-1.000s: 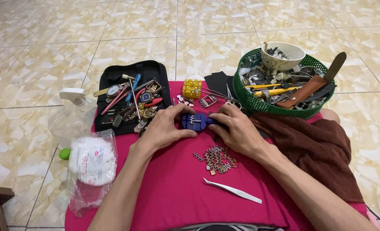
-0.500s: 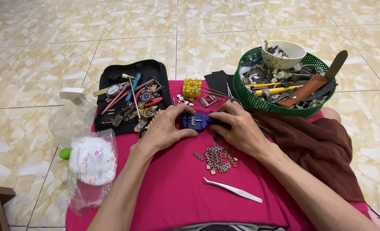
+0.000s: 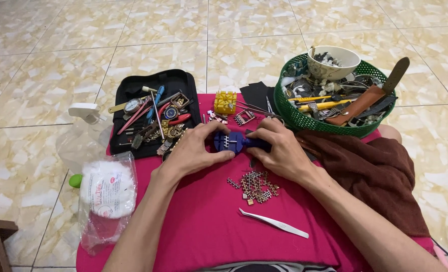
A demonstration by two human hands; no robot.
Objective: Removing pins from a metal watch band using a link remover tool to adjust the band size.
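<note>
Beige marbled tile floor [image 3: 234, 30] fills most of view. On it, a bright pink cloth-covered work surface [image 3: 209, 221] in front of the person, w/ a dark brown cloth [image 3: 375, 171] bunched on its right side. Far right, a round green plastic mesh basket [image 3: 304, 120] packed w/ tools, straps and a white ceramic bowl [image 3: 333, 61] of small parts. Far left of the pink surface, an open black fabric tool case [image 3: 176, 83] holding screwdrivers, watch faces and bits. Near left, a clear plastic bag of white cotton pads [image 3: 107, 194], w/ a clear spray bottle w/ white nozzle [image 3: 83, 133] behind it.

Both hands meet at centre, between case and basket. Left hand [image 3: 194, 151] is curled, fingers and thumb pinching the left end of a small blue plastic watch-link remover tool [image 3: 231, 142] resting on the pink surface. Right hand [image 3: 282, 148] is curled over the tool's right end, gripping it; fingertips there partly hidden.

Just below the hands, near the right wrist, a loose pile of small metal watch-band links [image 3: 254, 185]. Below that, silver metal tweezers [image 3: 274, 223] lying flat, apart from the links. Behind the hands, a small yellow plastic block [image 3: 225, 102] and a few loose metal pieces.
</note>
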